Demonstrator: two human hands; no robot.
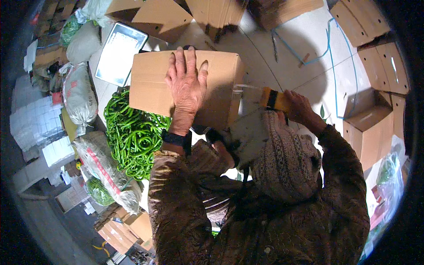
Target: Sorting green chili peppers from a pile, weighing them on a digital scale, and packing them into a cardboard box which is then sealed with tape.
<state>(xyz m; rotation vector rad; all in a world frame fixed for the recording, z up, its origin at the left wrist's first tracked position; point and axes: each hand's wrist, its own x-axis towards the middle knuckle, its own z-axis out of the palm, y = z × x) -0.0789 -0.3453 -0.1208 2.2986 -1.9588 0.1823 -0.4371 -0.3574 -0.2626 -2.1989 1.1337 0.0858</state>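
Note:
A closed brown cardboard box [148, 79] stands in front of me. My left hand [187, 81] lies on its top with the fingers stretched out toward the far edge. To the right of the box, my right hand [302, 110] grips a yellow tape dispenser [276, 100] with a dark band. A pale strip of tape [247, 87] runs from the box's right side to the dispenser. Beside the box on the left lies a heap of long green peppers [132, 137]; the box hides part of it.
A white-faced scale or screen [120, 53] sits beyond the peppers. Filled sacks [81, 95] line the left. Open cardboard boxes [371, 128] stand at the right, with more cartons [161, 17] along the far side. Blue strapping [334, 66] lies loose on the tiled floor [260, 57].

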